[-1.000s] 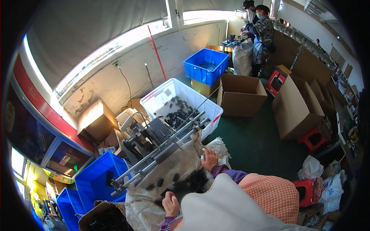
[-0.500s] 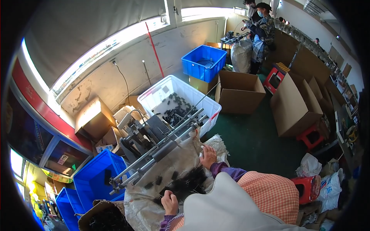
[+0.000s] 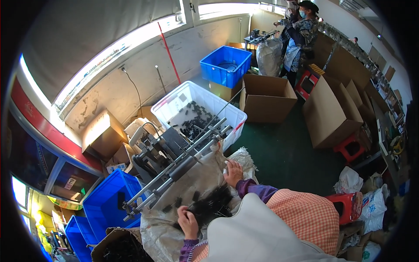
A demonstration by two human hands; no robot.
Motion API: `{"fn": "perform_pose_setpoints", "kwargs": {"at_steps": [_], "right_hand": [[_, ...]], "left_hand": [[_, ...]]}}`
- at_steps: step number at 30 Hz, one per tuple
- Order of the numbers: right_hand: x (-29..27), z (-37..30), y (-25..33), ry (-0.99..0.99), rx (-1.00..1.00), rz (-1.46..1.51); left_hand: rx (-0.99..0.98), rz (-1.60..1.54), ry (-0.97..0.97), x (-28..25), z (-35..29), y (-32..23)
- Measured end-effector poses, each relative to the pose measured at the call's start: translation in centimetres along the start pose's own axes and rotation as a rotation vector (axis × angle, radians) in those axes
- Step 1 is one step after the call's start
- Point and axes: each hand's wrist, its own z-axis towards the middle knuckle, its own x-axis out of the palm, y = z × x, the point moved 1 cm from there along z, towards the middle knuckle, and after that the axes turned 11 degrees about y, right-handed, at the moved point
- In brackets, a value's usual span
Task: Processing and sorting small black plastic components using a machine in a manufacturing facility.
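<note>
My left hand (image 3: 187, 222) is at the near left edge of a heap of thin black bristle-like pieces (image 3: 213, 204). Its fingers are curled in toward the thumb; whatever they may hold is too small to make out. The heap lies on pale woven sacking (image 3: 156, 229), with a few small black tufts (image 3: 178, 201) apart from it. My right hand (image 3: 234, 173) rests on the sacking at the heap's far right, fingers stretched out, with white coverings on some fingertips. Just beyond both hands stands a machine with metal rods and a grey roller (image 3: 180, 170).
Behind the machine is a white bin (image 3: 233, 114) holding black pieces. Blue crates (image 3: 98, 205) and a carton of dark scraps (image 3: 104, 238) stand at left. Cardboard boxes (image 3: 266, 107), red stools (image 3: 345, 207) and plastic bags (image 3: 373, 209) are at right. A co-worker (image 3: 301, 37) stands far back.
My left hand has risen slightly up and left along the heap's edge, its fingers reaching farther forward. The right hand stays on the sacking. The whole view has shifted a little.
</note>
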Motion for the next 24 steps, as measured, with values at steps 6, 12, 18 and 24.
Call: {"fn": "perform_pose_setpoints", "kwargs": {"at_steps": [6,12,18,24], "right_hand": [[0.2,0.0,-0.2,0.013,-0.011,0.002],[0.2,-0.2,-0.1,0.046,0.017,0.037],[0.2,0.1,-0.1,0.043,0.017,0.018],[0.2,0.0,-0.3,0.038,0.021,0.002]], "left_hand": [[0.012,0.180,-0.121,-2.5,2.6,0.6],[0.008,0.210,-0.019,-1.6,0.1,2.1],[-0.057,0.111,-0.010,-0.1,-1.5,1.3],[-0.038,0.091,0.059,-0.6,-1.2,0.7]]}}
